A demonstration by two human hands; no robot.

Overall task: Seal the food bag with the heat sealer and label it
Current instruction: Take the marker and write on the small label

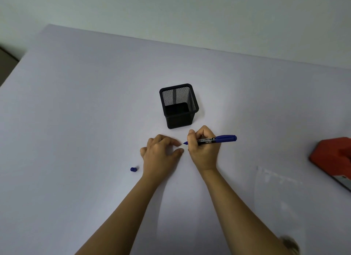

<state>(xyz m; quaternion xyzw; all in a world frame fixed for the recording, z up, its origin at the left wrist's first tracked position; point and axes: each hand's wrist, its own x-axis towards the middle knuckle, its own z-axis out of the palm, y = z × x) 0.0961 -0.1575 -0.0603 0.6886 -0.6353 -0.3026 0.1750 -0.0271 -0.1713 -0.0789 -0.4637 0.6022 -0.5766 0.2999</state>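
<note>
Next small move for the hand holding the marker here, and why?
Likely lower the marker tip beside the left hand and start writing: the right hand grips it uncapped, tip aimed at the left fingertips, cap lying aside. Its target is indiscernible.

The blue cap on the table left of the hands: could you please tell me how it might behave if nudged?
The blue cap looks rounded and seems to lie on its side, so it would probably roll on the smooth table. Being small and likely plastic, it should be light and easily flicked away.
</note>
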